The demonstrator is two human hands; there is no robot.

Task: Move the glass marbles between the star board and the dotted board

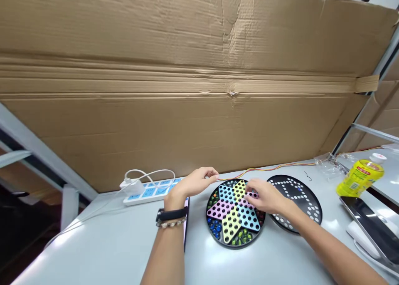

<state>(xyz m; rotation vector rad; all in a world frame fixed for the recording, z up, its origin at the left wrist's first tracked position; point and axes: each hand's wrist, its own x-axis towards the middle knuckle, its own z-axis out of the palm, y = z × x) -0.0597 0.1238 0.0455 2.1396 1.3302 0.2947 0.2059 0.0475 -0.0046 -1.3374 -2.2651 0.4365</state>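
A round black Chinese checkers board (231, 227) lies on the table, its star coloured yellow, blue and pink. Marbles sit in the pockets round the star, with blue marbles (215, 226) at the left and green marbles (242, 237) at the front. My right hand (264, 197) is over the board's right side, fingertips drawn together at a pink point; whatever they hold is hidden. My left hand (196, 182) hovers by the board's upper left edge, fingers loosely bent, thumb apart, nothing seen in it. A dark watch (172, 214) and a beaded bracelet are on the left wrist.
Right of the board lies a black disc with white dots (304, 201). Farther right are a yellow drink bottle (360, 177), a phone (372, 226) and clear plastic wrap (330, 165). A power strip (149, 192) with white cables stands left. Cardboard (187, 127) walls the back.
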